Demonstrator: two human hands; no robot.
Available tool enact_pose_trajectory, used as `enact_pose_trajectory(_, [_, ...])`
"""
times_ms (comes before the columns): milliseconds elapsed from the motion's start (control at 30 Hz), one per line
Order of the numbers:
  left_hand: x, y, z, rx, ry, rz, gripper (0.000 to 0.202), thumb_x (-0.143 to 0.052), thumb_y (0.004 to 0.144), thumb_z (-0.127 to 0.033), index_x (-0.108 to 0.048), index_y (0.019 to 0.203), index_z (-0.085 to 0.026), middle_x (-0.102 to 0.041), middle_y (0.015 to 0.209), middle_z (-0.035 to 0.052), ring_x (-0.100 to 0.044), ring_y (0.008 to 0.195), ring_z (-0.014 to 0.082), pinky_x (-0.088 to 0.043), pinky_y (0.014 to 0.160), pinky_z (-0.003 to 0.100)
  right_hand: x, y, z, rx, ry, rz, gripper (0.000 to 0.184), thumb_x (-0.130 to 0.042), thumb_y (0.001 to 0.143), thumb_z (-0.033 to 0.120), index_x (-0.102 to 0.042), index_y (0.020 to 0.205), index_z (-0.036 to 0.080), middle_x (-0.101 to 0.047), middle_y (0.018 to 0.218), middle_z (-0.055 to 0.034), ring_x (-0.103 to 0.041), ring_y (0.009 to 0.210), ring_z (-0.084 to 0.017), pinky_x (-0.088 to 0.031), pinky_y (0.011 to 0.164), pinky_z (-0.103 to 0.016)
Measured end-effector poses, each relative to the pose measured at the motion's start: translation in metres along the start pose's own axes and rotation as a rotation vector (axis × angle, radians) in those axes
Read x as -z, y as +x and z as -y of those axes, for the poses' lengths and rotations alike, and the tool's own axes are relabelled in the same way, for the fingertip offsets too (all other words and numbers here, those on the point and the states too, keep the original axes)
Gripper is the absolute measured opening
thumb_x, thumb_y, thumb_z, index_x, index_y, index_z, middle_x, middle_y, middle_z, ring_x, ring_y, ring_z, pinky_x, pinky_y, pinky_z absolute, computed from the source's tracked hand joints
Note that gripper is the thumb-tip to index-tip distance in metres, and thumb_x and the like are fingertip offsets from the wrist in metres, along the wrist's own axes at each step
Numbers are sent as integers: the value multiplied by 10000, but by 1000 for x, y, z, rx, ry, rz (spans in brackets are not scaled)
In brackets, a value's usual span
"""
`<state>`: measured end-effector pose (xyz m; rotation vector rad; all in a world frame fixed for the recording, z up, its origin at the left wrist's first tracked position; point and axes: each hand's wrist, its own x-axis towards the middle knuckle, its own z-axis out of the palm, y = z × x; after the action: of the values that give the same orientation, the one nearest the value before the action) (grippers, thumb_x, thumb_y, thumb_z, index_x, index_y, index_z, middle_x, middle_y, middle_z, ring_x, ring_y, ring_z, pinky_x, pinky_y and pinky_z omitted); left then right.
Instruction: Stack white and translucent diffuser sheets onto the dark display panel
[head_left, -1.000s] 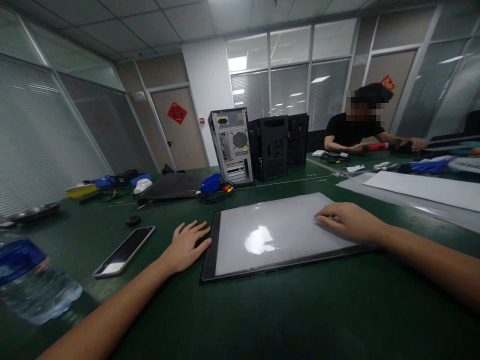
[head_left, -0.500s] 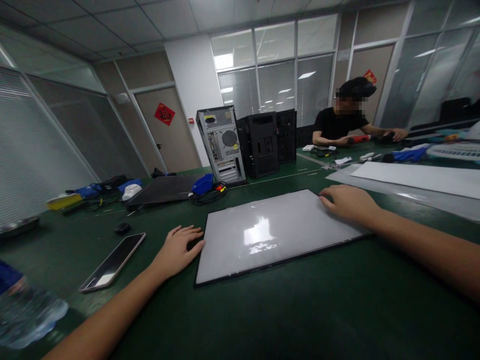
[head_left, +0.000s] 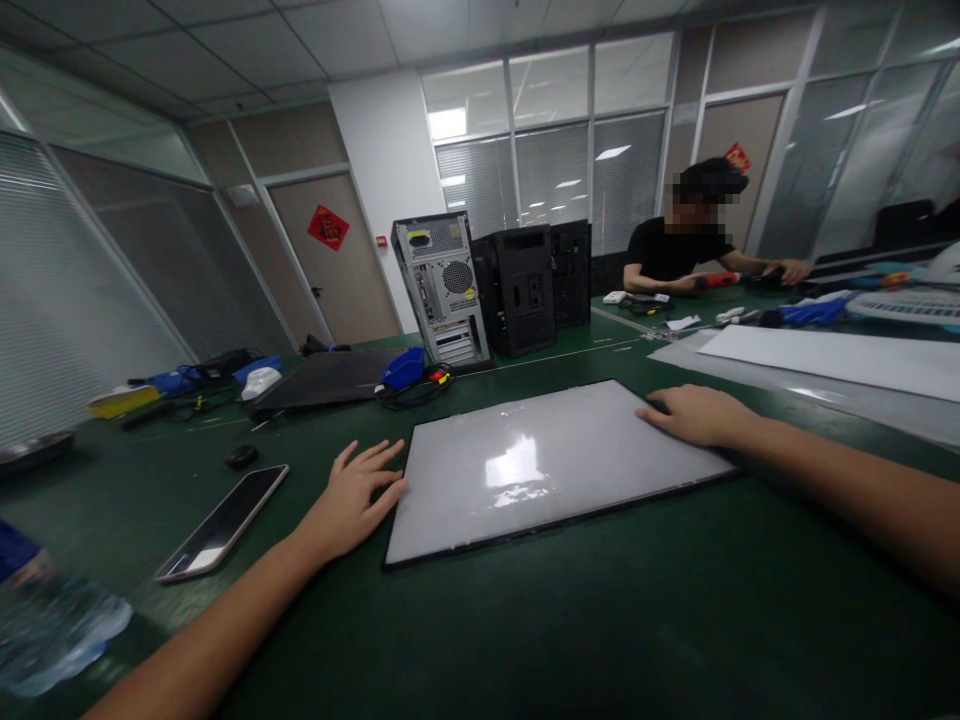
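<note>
A flat rectangular panel [head_left: 570, 450] with a glossy white face and a thin black frame lies on the green table in front of me. Ceiling light reflects off its surface. My left hand [head_left: 352, 500] is open at the panel's left edge, fingers spread and the thumb tip at the frame. On the opposite side, my right hand [head_left: 701, 415] rests over the right edge near the far corner. Its thumb lies on the white face, and its other fingers stretch along the edge, partly hidden. Neither hand lifts the panel.
A phone [head_left: 225, 522], a small black object [head_left: 241, 457] and a plastic bottle [head_left: 52, 620] are on the left. Computer cases [head_left: 442, 290] stand behind the panel. White sheets [head_left: 840, 360] lie at right. Across the table a person [head_left: 679, 250] holds a red-handled tool [head_left: 718, 281].
My right hand has slid slightly toward me along the panel's right edge. The fingers of my left hand have lifted and spread a little. The panel stays in nearly the same place.
</note>
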<state>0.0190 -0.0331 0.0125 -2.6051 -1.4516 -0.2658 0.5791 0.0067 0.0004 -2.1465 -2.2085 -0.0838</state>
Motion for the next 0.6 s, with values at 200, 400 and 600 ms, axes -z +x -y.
enact_pose_trajectory(200, [-5,1,1,-21,110,-46,433,-398,1008,-503,-688,1248,-289,-406,1567,68,-352,1457,332,-148,1166,691,6,12,-27,36,69,-23,685,-359,915,705,-563,1382,248,-664,1230,-98,-621,1039,-255,-471,886,-362])
enact_pose_trajectory(400, [18,8,-27,-128,170,-148,356,-492,971,-425,-724,1182,-257,-574,1439,105,-440,1396,357,-158,1170,692,7,16,-110,-254,-13,-201,643,-409,939,546,-501,1430,140,-507,1388,-232,-465,1248,-345,-369,976,-457])
enact_pose_trajectory(600, [112,-7,-136,-661,-199,92,300,-456,987,-282,-691,1174,-269,-751,1023,41,-696,923,194,-547,926,361,-23,19,-174,-580,-49,-235,794,-479,867,662,-482,1454,127,-230,1558,-306,-92,1459,-451,-116,1076,-629])
